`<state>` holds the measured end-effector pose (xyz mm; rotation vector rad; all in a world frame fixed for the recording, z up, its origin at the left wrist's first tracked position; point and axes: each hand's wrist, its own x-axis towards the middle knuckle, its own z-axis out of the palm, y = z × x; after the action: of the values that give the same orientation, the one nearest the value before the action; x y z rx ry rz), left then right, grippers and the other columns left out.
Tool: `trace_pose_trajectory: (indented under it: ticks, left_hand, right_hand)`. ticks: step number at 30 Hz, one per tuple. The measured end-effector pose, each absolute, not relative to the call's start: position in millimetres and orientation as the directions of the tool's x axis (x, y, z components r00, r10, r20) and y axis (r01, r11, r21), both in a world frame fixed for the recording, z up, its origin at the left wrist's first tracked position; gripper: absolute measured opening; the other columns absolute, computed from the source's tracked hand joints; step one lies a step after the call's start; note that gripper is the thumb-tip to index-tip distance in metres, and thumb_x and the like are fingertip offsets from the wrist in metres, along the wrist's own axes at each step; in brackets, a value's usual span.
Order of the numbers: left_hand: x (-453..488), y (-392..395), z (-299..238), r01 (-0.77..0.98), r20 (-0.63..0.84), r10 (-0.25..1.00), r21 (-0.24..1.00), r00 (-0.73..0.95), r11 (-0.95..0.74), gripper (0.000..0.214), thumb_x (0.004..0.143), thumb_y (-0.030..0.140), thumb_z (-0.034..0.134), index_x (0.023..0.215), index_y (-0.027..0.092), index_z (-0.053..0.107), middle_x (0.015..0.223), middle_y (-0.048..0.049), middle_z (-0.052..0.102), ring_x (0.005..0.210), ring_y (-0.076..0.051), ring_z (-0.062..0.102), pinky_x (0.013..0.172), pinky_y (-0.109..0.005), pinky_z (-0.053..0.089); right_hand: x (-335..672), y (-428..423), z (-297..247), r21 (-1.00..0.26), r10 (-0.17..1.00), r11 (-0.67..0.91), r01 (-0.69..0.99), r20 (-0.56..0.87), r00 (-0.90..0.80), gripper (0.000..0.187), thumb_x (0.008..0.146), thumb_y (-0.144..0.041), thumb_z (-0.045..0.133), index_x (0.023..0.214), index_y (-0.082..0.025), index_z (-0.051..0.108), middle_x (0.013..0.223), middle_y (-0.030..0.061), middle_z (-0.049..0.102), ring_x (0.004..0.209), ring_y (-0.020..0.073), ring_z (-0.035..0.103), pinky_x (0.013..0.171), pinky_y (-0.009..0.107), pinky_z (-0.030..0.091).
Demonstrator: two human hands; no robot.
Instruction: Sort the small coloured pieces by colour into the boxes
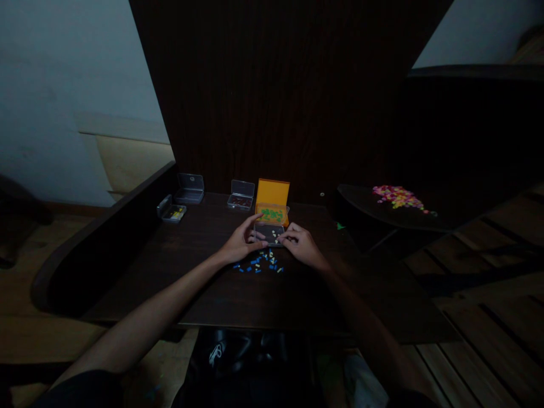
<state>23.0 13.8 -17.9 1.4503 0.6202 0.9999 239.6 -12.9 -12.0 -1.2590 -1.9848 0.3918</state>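
A small clear plastic box (269,233) sits in the middle of the dark wooden table (238,300), with a few pale beads inside. My left hand (243,242) grips its left side, fingers curled round the edge. My right hand (301,245) pinches its right side. Just in front of the box lies a scatter of several small blue and yellow beads (259,264). Behind the box stands an orange box (272,203) with its lid up and green beads inside.
Three more clear boxes stand at the back left: one with yellow pieces (171,211), one open and empty (189,188), one with dark red pieces (241,196). A heap of pink and yellow beads (398,197) lies on a dark surface to the right. A dark wall rises behind.
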Motion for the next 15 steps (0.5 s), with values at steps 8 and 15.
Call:
trace_pose_trajectory:
  ticks: [8,15]
  left_hand:
    - [18,23,-17,-0.183,0.236,0.878,0.968,0.417,-0.173,0.084,0.064,0.019,0.079,0.138,0.027,0.041,0.133,-0.0142,0.049,0.088,-0.014,0.061,0.074,-0.028,0.052]
    - [14,29,-17,-0.176,0.239,0.904,0.967,0.353,-0.186,0.085,0.062,0.018,0.08,0.137,0.024,0.041,0.131,-0.0149,0.049,0.082,-0.012,0.061,0.074,-0.03,0.052]
  right_hand:
    - [235,-23,-2,-0.591,0.823,0.548,0.591,0.507,-0.256,0.015,0.084,-0.024,0.057,0.08,-0.018,0.069,0.066,0.0005,0.052,0.058,0.0117,0.047,0.056,0.025,0.037]
    - [231,-19,-19,-0.52,0.858,0.512,0.683,0.276,-0.433,0.015,0.077,-0.032,0.069,0.076,-0.018,0.068,0.063,-0.0029,0.053,0.056,0.0088,0.046,0.054,0.022,0.033]
